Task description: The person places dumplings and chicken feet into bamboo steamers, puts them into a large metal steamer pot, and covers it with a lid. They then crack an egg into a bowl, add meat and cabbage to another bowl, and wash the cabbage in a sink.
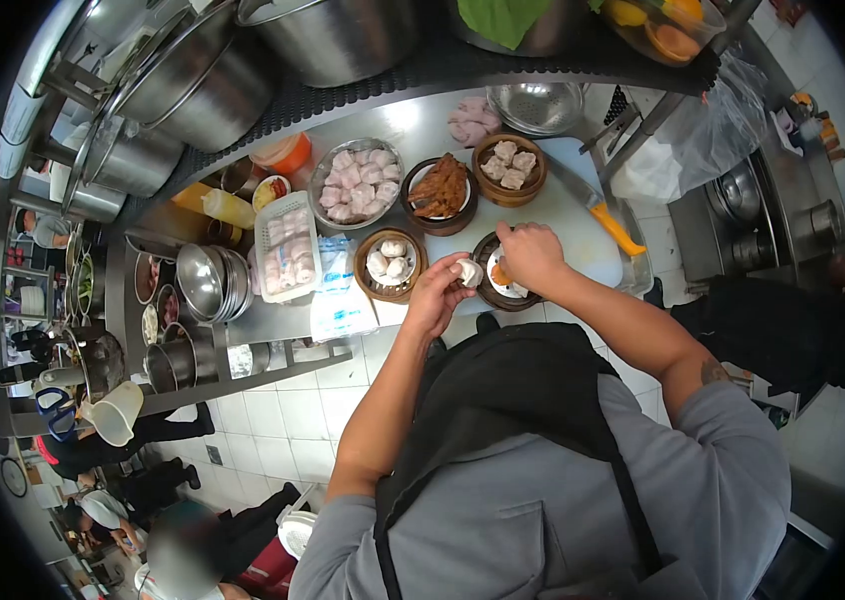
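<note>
My left hand (437,295) pinches a pale, pleated dumpling (468,273) between thumb and fingers, above the table's front edge. My right hand (531,256) is closed, fingers pointing down over a small dark steamer basket (522,304); what its fingertips hold, if anything, is hidden. Something white and orange shows inside that basket, partly covered by the hand. Left of my hands, a bamboo steamer (363,283) holds several round white dumplings (392,262). Behind are a steamer with brown chicken feet (441,190) and another with open-topped dumplings (511,165).
A metal bowl (315,190) of pale dumplings and a white plastic basket (263,240) stand to the left. An orange-handled knife (615,228) lies on the white cutting board (571,160) at right. A shelf (383,98) with large pots (338,45) overhangs the back. Other people are at lower left.
</note>
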Motion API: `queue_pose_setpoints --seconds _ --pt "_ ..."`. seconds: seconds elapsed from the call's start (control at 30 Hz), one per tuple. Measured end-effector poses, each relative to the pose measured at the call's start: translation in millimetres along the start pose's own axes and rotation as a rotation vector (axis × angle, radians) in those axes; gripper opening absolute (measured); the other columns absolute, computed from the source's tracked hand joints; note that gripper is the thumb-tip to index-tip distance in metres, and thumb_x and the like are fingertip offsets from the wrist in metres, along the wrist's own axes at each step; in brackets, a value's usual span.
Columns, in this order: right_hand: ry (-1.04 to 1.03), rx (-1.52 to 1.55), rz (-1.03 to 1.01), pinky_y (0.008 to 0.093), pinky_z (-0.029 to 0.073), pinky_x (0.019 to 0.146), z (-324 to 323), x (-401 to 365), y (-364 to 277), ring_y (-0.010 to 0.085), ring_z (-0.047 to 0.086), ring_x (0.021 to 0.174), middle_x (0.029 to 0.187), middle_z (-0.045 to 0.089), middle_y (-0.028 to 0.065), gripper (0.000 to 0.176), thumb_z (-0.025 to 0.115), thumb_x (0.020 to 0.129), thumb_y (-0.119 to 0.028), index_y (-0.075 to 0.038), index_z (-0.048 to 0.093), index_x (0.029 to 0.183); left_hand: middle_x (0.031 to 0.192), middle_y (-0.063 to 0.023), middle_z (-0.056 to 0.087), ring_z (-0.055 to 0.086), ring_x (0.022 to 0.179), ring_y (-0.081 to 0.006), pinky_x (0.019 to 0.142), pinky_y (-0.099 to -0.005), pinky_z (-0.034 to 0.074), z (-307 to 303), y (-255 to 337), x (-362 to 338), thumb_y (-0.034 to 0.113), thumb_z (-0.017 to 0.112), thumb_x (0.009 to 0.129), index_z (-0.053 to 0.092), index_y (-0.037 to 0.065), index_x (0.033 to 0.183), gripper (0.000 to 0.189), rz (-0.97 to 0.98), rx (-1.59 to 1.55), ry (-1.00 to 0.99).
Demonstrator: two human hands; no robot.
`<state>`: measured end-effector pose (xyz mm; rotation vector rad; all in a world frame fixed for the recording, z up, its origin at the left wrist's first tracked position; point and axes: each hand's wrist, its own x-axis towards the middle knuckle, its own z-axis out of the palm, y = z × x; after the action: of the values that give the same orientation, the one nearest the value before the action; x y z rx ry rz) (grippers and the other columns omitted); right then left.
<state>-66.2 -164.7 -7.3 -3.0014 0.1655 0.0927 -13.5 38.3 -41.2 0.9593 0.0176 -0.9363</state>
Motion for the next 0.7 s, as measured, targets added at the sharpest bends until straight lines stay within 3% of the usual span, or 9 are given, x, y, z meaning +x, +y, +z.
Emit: queue_pose_setpoints --seconds 0.07,0.2,0.23,0.33,0.43,0.53,0.7 --pt "-0.011 0.106 0.016 0.0432 0.053 0.075 -10.5 -1.3 6.7 0.0319 0.068 0.083 0.084 0.068 0.0196 0.034 0.067 0.074 -0.026 -0.002 0.061 0.097 0.099 -0.0079 0.066 0.063 0.083 -0.0164 0.075 -0.0297 0.054 4.4 0.2 -0.3 0.013 0.059 0.094 0.056 -0.001 0.125 0.034 0.0 0.028 0.027" --pt "-0.019 0.597 0.045 0.0433 0.053 0.079 -8.9 6.2 53.5 0.0336 0.067 0.084 0.085 0.068 0.018 0.043 0.065 0.075 -0.032 -0.004 0.063 0.108 0.096 -0.0089 0.067 0.064 0.083 -0.0149 0.07 -0.0277 0.052 16.8 -3.4 5.1 0.015 0.069 0.087 0.058 0.001 0.119 0.037 0.134 0.627 0.067" --pt "-0.158 0.785 0.069 0.0433 0.052 0.082 -21.0 6.2 65.3 0.0337 0.065 0.085 0.089 0.068 0.0148 0.042 0.065 0.076 -0.03 -0.008 0.064 0.113 0.095 -0.0103 0.067 0.064 0.083 -0.0159 0.07 -0.0279 0.052 32.6 3.7 0.6 0.017 0.072 0.085 0.058 0.001 0.119 0.039 0.169 0.848 0.088" --pt "-0.167 0.965 -0.14 0.0438 0.05 0.085 -16.2 -0.9 80.9 0.0334 0.062 0.091 0.096 0.067 0.0118 0.038 0.067 0.074 -0.022 -0.007 0.063 0.109 0.087 -0.0145 0.065 0.062 0.077 -0.0228 0.072 -0.0347 0.05 49.1 -0.9 4.0 0.021 0.075 0.08 0.058 0.003 0.116 0.044 0.386 1.271 0.09" --pt "-0.037 0.506 -0.454 0.0416 0.046 0.088 -14.2 -4.4 76.5 0.0294 0.056 0.101 0.098 0.066 0.0105 0.041 0.071 0.069 -0.017 -0.008 0.061 0.107 0.09 -0.0189 0.064 0.059 0.086 -0.0359 0.078 -0.0447 0.047 55.2 -7.9 12.5 0.023 0.075 0.078 0.057 0.004 0.114 0.045 0.615 1.507 0.063" --pt "-0.151 0.404 -0.572 0.0438 0.042 0.092 -19.8 0.4 70.9 0.031 0.052 0.108 0.099 0.065 0.01 0.04 0.071 0.068 -0.014 -0.008 0.06 0.106 0.088 -0.0172 0.064 0.057 0.086 -0.0343 0.078 -0.0437 0.046 52.8 -17.6 19.6 0.025 0.077 0.076 0.058 0.003 0.112 0.046 0.755 1.606 0.064" --pt "-0.186 0.288 -0.618 0.0445 0.042 0.09 -12.6 8.7 66.1 0.0316 0.053 0.107 0.096 0.064 0.0099 0.035 0.067 0.068 -0.009 -0.008 0.059 0.102 0.084 -0.0119 0.062 0.054 0.086 -0.0319 0.079 -0.0415 0.043 45.7 -29.3 24.2 0.026 0.079 0.073 0.06 0.004 0.102 0.041 0.735 1.723 0.061"
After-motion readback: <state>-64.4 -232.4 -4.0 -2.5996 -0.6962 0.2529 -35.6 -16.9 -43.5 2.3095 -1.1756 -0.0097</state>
